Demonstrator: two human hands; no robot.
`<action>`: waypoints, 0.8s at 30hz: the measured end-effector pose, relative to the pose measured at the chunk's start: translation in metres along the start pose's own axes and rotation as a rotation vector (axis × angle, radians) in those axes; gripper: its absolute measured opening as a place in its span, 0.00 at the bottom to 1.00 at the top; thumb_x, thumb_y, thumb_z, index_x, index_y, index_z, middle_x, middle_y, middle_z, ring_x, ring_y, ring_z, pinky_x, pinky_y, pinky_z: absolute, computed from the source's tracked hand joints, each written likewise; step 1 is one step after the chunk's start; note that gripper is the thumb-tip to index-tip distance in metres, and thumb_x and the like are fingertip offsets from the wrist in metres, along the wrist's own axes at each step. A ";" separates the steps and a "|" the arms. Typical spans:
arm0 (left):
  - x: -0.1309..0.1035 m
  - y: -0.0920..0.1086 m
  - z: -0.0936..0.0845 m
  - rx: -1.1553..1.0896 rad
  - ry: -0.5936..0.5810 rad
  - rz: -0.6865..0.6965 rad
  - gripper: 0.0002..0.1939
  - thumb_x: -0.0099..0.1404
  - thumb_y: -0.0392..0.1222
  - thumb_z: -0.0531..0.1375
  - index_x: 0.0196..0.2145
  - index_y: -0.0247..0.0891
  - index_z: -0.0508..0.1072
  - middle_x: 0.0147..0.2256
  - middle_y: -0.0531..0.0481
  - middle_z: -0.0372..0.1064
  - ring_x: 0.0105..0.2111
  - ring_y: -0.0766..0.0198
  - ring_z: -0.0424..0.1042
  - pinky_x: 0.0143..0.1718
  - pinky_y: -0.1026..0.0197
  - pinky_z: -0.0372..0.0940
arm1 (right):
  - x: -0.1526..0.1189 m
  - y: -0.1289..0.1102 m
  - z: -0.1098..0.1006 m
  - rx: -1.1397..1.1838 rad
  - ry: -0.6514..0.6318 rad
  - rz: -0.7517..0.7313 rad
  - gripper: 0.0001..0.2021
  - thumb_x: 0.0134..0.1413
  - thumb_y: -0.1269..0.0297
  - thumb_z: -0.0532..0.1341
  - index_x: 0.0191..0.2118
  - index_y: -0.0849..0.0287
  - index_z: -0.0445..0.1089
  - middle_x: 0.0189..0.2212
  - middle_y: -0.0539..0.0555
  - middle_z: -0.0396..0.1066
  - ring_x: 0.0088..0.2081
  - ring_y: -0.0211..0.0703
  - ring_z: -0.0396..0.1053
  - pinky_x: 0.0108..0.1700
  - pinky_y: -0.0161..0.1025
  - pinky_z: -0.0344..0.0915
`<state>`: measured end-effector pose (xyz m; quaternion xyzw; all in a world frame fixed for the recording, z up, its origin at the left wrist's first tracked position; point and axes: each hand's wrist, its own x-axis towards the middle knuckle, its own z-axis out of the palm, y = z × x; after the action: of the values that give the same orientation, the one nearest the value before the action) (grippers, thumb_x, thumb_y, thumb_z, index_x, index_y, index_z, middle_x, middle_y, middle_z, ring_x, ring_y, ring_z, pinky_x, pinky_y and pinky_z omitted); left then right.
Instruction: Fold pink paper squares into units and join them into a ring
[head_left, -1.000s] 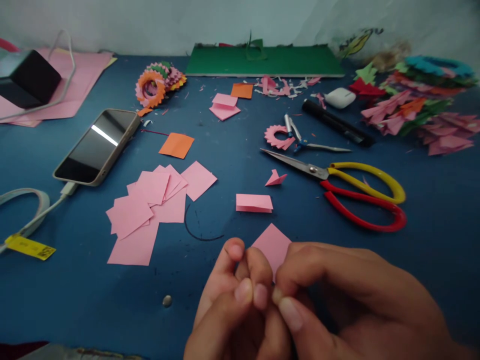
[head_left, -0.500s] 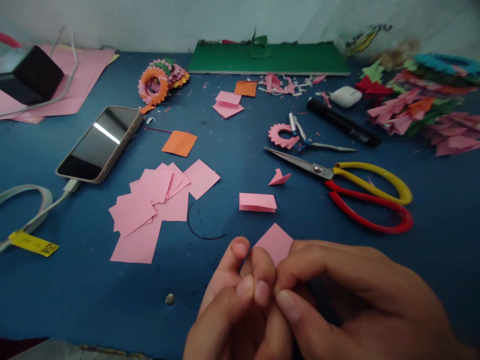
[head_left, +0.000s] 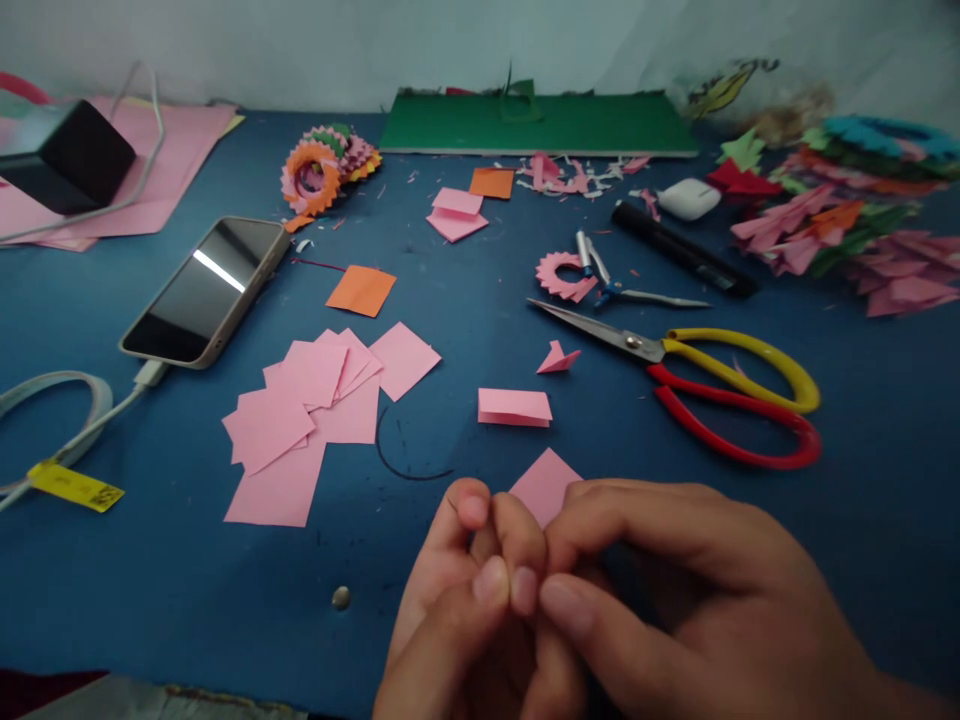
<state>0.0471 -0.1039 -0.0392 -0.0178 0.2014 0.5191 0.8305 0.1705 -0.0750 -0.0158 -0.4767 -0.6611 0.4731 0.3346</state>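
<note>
My left hand point(head_left: 472, 610) and my right hand point(head_left: 675, 590) meet at the bottom centre, fingertips pressed together. Whatever they pinch is hidden by the fingers. Just behind them a pink square point(head_left: 546, 484) lies on the blue table point(head_left: 187, 600), partly covered by my fingers. Farther back are a folded pink strip point(head_left: 514, 407) and a small folded pink piece point(head_left: 557, 358). To the left, several pink squares point(head_left: 304, 400) overlap in a loose pile.
Scissors point(head_left: 720, 380) with red and yellow handles lie right, near a black pen point(head_left: 682, 248). A phone point(head_left: 206, 290) on a cable is left. Folded paper pieces point(head_left: 840, 200) are heaped back right; a green board point(head_left: 540, 125) lies against the wall.
The fingers of both hands have shifted only slightly and remain pressed together. The whole view has moved a little; the things on the table keep their places.
</note>
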 end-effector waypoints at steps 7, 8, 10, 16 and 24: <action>-0.003 0.015 -0.002 0.250 -0.140 0.022 0.05 0.66 0.36 0.53 0.38 0.45 0.66 0.29 0.57 0.65 0.18 0.76 0.65 0.17 0.77 0.61 | 0.003 0.000 -0.002 0.327 -0.085 0.106 0.05 0.52 0.72 0.59 0.27 0.57 0.68 0.23 0.47 0.73 0.27 0.34 0.72 0.32 0.29 0.70; -0.005 0.020 -0.001 0.378 -0.215 0.055 0.07 0.68 0.37 0.51 0.40 0.46 0.66 0.29 0.57 0.66 0.22 0.74 0.68 0.18 0.77 0.62 | 0.002 0.000 -0.003 0.349 -0.066 0.122 0.04 0.52 0.71 0.60 0.28 0.56 0.70 0.24 0.46 0.73 0.27 0.34 0.71 0.31 0.28 0.69; -0.010 0.035 0.006 0.607 -0.354 0.167 0.06 0.67 0.38 0.52 0.40 0.47 0.67 0.30 0.54 0.70 0.33 0.66 0.74 0.23 0.72 0.68 | -0.001 0.001 -0.006 0.419 -0.034 0.159 0.02 0.51 0.67 0.63 0.30 0.53 0.73 0.24 0.46 0.74 0.27 0.33 0.71 0.29 0.26 0.68; -0.024 0.078 0.040 1.920 -0.856 0.751 0.14 0.66 0.37 0.53 0.23 0.38 0.70 0.31 0.49 0.75 0.42 0.61 0.74 0.47 0.64 0.67 | -0.008 0.004 -0.008 0.688 -0.077 0.196 0.05 0.49 0.60 0.66 0.34 0.43 0.77 0.31 0.48 0.78 0.32 0.36 0.75 0.35 0.28 0.71; 0.014 0.074 0.018 2.226 -1.145 1.318 0.11 0.61 0.37 0.54 0.23 0.38 0.71 0.35 0.53 0.77 0.55 0.57 0.63 0.46 0.61 0.68 | -0.002 0.005 -0.006 0.879 0.094 0.280 0.09 0.44 0.67 0.69 0.34 0.48 0.78 0.30 0.47 0.79 0.30 0.31 0.74 0.34 0.24 0.70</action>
<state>-0.0063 -0.0539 -0.0141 0.9429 0.1111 0.3136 -0.0150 0.1779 -0.0748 -0.0183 -0.3955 -0.3112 0.7269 0.4673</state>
